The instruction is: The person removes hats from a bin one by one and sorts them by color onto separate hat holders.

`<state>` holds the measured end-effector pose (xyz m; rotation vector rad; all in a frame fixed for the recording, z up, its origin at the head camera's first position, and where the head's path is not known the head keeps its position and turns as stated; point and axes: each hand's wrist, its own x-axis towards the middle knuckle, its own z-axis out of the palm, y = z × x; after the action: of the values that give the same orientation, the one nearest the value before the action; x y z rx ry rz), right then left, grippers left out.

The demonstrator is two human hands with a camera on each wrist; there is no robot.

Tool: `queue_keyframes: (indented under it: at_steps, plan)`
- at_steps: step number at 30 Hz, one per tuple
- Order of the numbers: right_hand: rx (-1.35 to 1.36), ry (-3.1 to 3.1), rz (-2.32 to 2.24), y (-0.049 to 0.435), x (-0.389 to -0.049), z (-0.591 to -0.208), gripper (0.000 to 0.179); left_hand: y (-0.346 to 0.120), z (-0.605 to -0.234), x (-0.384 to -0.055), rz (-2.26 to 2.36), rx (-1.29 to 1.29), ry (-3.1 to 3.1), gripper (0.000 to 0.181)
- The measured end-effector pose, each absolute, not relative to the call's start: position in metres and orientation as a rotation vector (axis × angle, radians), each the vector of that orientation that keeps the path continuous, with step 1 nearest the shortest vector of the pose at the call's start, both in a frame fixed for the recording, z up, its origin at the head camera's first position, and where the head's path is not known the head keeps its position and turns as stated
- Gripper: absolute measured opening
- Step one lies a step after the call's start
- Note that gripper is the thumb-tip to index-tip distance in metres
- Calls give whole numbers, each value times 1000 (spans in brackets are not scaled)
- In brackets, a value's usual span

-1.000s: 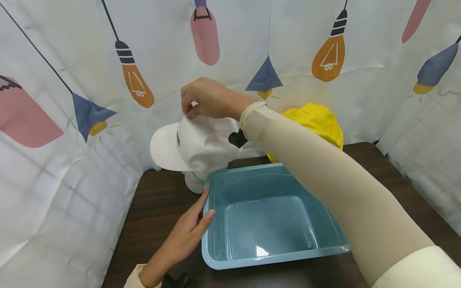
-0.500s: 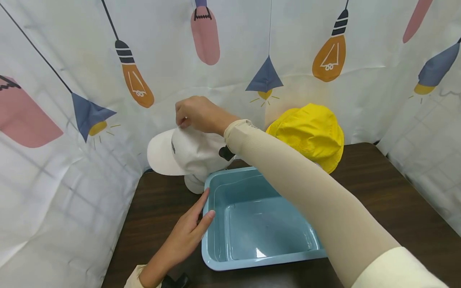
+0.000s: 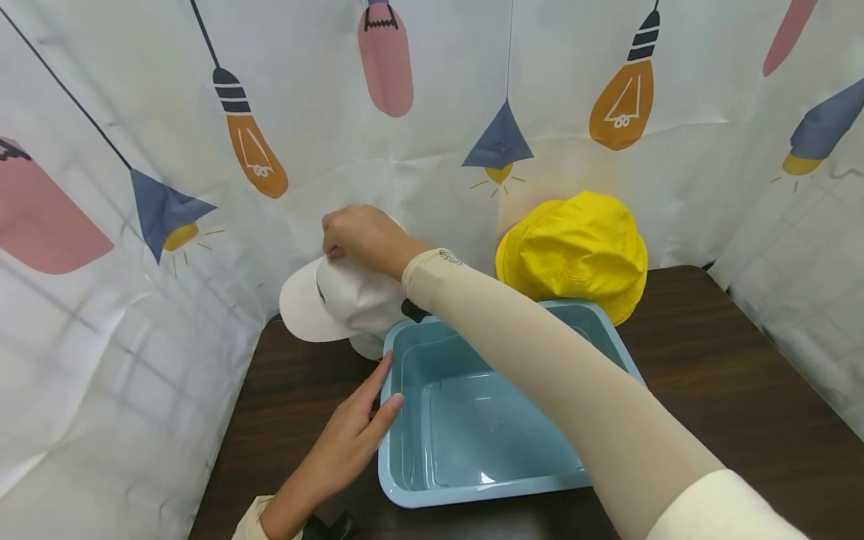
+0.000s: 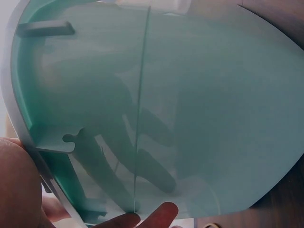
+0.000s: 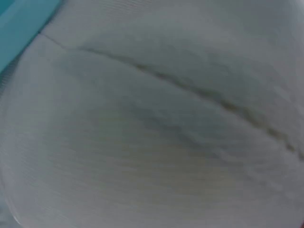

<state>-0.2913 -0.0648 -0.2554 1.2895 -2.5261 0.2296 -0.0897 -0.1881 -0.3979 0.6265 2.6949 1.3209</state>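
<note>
My right hand pinches the crown of a white cap, whose brim points left, at the back left of the table. White cap fabric with a dark seam line fills the right wrist view, blurred. My left hand holds the left rim of a blue plastic basin. Its thumb lies at the rim, and the left wrist view shows fingertips against the basin's outer wall. Below the cap a rounded white piece shows; I cannot tell what it belongs to.
A yellow cap sits behind the basin at the back right. The dark wooden table ends at a white curtain printed with lamps, which hangs behind and at both sides.
My right hand has come down and slightly left, lowering the white cap with it. The left hand keeps its place on the basin. More of the yellow cap shows.
</note>
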Motion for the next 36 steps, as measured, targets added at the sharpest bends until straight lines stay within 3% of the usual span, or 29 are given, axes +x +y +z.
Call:
queue_keyframes:
  at_steps: [8, 15, 21, 28, 36]
  plan:
    - [1283, -2624, 379, -57, -293, -253, 16, -187, -397, -91, 1317, 621, 2689, 67]
    - [1182, -2608, 791, -19, -290, -240, 30, -188, -386, -90, 1220, 584, 2769, 66]
    - [989, -2592, 985, 16, -282, -240, 38, -197, -361, -97, 1072, 602, 3148, 47]
    - [811, -2660, 1114, 39, -272, -256, 44, -206, -330, -133, 1253, 920, 3501, 28]
    - [666, -2708, 1251, 44, -270, -286, 47, -211, -326, -190, 1274, 920, 3631, 36]
